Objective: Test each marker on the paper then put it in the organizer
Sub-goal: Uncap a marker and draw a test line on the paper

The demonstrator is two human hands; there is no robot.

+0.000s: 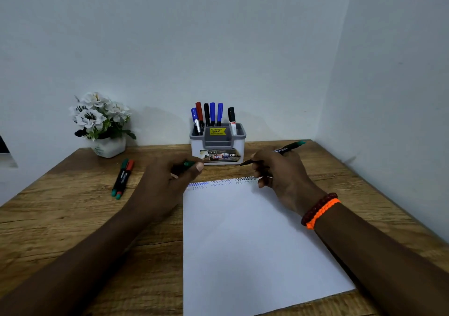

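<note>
A: From the head view, how should this step be done well?

B: The uncapped green marker (279,151) is held above the far edge of the paper (243,230), its tip pointing left and not yet on the sheet. The tip should be brought down onto bare paper just beside the zigzag test marks (221,183) along the far edge, and a short stroke drawn lightly, so the new line can be told apart from the rest.

A: And the fingers?

B: The right hand (281,172) is curled round the marker's barrel in a writing grip. The left hand (170,177) is closed on a small green piece, probably the cap (189,163), though blur makes that uncertain. It should be kept there, ready for recapping.

A: Where does the rest stand?

B: Six markers are already stood in the organizer (217,145) at the far edge of the table (73,218). Two untested markers (122,178) are left lying side by side to the left, well apart from the paper.
</note>
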